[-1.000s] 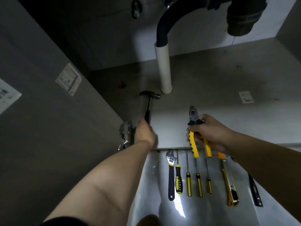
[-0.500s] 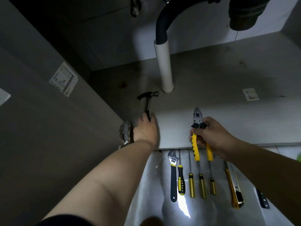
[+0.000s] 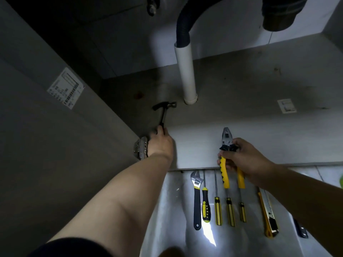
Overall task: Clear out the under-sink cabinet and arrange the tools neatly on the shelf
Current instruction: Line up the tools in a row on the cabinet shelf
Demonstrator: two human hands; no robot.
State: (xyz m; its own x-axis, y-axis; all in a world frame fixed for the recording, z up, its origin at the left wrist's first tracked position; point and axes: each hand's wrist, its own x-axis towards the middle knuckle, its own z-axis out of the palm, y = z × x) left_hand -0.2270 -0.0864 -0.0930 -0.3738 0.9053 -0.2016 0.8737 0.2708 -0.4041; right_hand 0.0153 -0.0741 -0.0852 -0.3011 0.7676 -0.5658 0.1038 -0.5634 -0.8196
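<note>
A black claw hammer [image 3: 164, 110] lies on the cabinet floor [image 3: 241, 101] near the white drain pipe. My left hand [image 3: 161, 143] reaches in and grips the end of the hammer's handle. My right hand [image 3: 243, 158] holds yellow-handled pliers [image 3: 226, 156] by the handles, jaws pointing up, above the cabinet's front edge. On the pale surface in front lie an adjustable wrench [image 3: 196, 199], several yellow-and-black screwdrivers [image 3: 218, 208] and a yellow utility knife [image 3: 268, 216], side by side in a row.
A white drain pipe [image 3: 186, 71] rises from the cabinet floor into a black hose [image 3: 182, 25]. A metal hinge [image 3: 141, 148] sits on the left cabinet wall by my left wrist. A small white sticker [image 3: 286, 106] lies on the floor at right. A dark tool [image 3: 300, 229] lies at far right.
My left hand has stayed on the hammer handle, and the hammer head has tilted slightly. My right hand has moved a little right and down with the pliers.
</note>
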